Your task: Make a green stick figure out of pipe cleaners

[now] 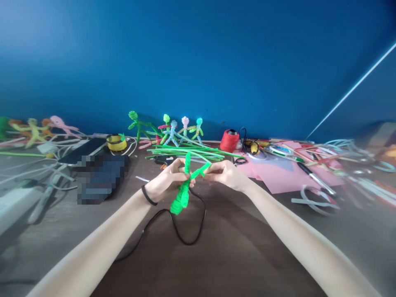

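Note:
A bright green pipe-cleaner figure (183, 193) is held up above the middle of the dark table, its thick coiled part hanging toward me. My left hand (171, 178), with a black band at the wrist, pinches it around the centre, below an upright green limb. At the tip of another limb, which slants up to the right, the fingers of my right hand (225, 174) are closed. Behind my hands lie loose green pipe cleaners (198, 152). A black cable (189, 244) loops on the table underneath.
Several coloured figures (173, 130) stand against the blue wall. A red spool (229, 141), pink paper (278, 175) and a pen (316, 180) are at right. Phones (103, 177), yellow tape (116, 142) and white cables lie at left.

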A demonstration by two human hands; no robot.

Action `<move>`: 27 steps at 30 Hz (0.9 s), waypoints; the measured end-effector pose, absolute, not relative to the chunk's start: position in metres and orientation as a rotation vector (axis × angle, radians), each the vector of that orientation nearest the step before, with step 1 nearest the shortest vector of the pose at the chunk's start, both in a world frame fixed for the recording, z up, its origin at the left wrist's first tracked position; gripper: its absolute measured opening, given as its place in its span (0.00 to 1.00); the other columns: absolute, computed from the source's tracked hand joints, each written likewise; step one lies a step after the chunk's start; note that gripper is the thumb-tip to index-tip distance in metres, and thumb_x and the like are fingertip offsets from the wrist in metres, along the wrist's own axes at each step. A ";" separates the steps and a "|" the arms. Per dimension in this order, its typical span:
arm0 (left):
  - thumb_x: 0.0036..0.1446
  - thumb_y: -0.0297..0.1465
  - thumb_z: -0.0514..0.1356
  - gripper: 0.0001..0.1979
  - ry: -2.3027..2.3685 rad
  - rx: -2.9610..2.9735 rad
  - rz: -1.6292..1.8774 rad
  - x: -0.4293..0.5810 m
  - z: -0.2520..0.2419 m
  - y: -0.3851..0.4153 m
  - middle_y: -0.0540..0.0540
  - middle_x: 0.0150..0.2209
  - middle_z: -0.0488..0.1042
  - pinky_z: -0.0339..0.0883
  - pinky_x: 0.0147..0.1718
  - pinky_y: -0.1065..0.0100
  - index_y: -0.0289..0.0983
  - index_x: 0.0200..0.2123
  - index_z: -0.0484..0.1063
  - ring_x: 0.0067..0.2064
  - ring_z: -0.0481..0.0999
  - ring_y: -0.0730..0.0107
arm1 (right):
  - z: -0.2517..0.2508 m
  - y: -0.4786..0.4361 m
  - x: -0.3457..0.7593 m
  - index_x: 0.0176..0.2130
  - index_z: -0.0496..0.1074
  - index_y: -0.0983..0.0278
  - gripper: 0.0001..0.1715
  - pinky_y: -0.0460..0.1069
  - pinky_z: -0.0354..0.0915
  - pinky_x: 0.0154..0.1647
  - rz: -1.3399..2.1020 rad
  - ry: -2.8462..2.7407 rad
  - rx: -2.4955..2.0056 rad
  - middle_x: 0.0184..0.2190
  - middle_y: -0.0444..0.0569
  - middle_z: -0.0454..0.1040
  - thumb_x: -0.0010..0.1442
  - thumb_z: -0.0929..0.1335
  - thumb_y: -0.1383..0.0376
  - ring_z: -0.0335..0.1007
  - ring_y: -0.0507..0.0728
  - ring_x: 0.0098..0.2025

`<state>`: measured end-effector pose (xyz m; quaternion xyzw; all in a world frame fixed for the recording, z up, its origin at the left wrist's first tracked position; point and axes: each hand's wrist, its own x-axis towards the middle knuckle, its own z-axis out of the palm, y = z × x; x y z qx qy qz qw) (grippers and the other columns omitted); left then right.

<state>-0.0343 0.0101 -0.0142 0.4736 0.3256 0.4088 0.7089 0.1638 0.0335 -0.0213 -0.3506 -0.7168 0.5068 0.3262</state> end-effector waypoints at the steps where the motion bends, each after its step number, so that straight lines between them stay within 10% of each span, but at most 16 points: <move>1: 0.43 0.22 0.59 0.16 0.687 1.084 0.852 -0.036 -0.015 0.009 0.55 0.22 0.69 0.63 0.28 0.71 0.39 0.34 0.57 0.26 0.72 0.72 | -0.020 0.034 0.165 0.28 0.74 0.67 0.10 0.45 0.63 0.25 1.354 -1.905 -0.917 0.24 0.45 0.71 0.44 0.70 0.62 0.64 0.48 0.23; 14: 0.42 0.25 0.60 0.19 0.573 1.237 0.365 -0.035 -0.013 0.005 0.51 0.25 0.71 0.65 0.24 0.70 0.37 0.37 0.55 0.25 0.73 0.71 | -0.023 0.035 0.171 0.34 0.74 0.68 0.12 0.45 0.63 0.28 1.642 -2.191 -0.877 0.25 0.47 0.73 0.47 0.67 0.67 0.67 0.49 0.26; 27: 0.41 0.23 0.60 0.17 0.865 1.247 0.478 -0.028 -0.012 0.002 0.51 0.26 0.71 0.66 0.26 0.68 0.37 0.32 0.53 0.25 0.73 0.72 | -0.009 0.020 0.161 0.29 0.73 0.65 0.06 0.45 0.58 0.31 0.701 -2.381 -0.853 0.27 0.45 0.67 0.53 0.65 0.67 0.63 0.49 0.29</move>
